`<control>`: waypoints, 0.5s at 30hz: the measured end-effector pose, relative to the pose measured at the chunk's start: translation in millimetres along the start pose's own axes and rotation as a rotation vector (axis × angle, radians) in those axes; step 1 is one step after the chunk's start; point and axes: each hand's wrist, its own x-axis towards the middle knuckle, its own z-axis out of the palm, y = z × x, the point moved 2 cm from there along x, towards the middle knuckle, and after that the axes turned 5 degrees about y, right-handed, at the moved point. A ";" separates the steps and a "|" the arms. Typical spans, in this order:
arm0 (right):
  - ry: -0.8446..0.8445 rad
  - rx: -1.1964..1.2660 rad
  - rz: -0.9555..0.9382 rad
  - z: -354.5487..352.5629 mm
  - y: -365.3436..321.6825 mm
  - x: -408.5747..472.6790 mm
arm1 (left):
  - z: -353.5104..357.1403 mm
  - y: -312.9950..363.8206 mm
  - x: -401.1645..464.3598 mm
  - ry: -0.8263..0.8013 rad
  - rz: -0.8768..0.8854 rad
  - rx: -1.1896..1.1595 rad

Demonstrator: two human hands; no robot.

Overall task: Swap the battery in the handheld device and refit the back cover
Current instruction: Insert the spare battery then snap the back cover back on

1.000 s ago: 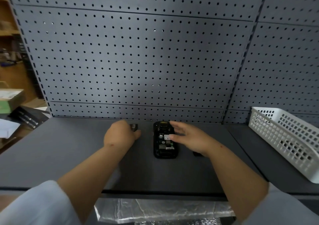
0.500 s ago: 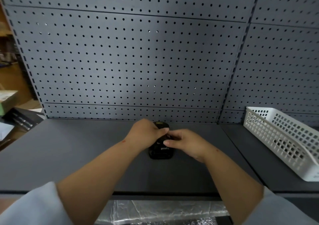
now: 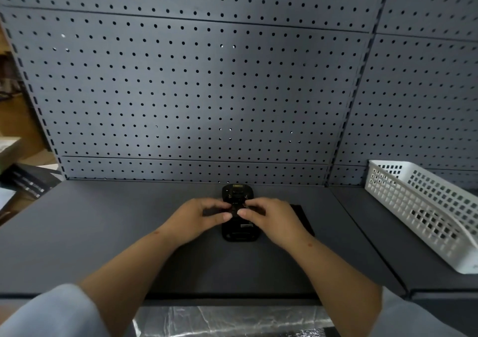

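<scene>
Nearest the camera, two pale sleeves frame the bottom edge, bare forearms reaching forward over the dark worktop (image 3: 77,238). Both hands are on the job now: left hand (image 3: 196,219) coming in from nine o'clock, right hand (image 3: 274,220) from three o'clock, meeting over the middle of the handheld device (image 3: 240,234), which lies flat with its back up and its long axis running six to twelve. The fingers of each hand are curled in, thumb tips almost touching over the open back, pinching at something small and dark there; whether that is the battery I cannot tell, the hands cover it. The device's near end shows below the hands, its far end with a yellowish part above them. Just at three o'clock of the right hand, a flat black panel (image 3: 301,217) lies on the worktop, partly hidden by the wrist. Farther out at two o'clock sits a white perforated basket (image 3: 424,207), and at twelve rises the grey pegboard wall (image 3: 196,90)
</scene>
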 end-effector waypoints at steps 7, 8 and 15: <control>0.094 -0.081 -0.054 10.2 5.1 -3.6 | 5.5 -11.3 1.2 0.019 0.033 0.052; 0.092 -0.078 -0.059 11.2 5.4 -3.6 | 6.2 -12.2 1.4 0.018 0.045 0.070; 0.130 -0.074 -0.078 14.6 6.3 -2.6 | 11.5 -16.9 2.2 0.089 0.102 0.149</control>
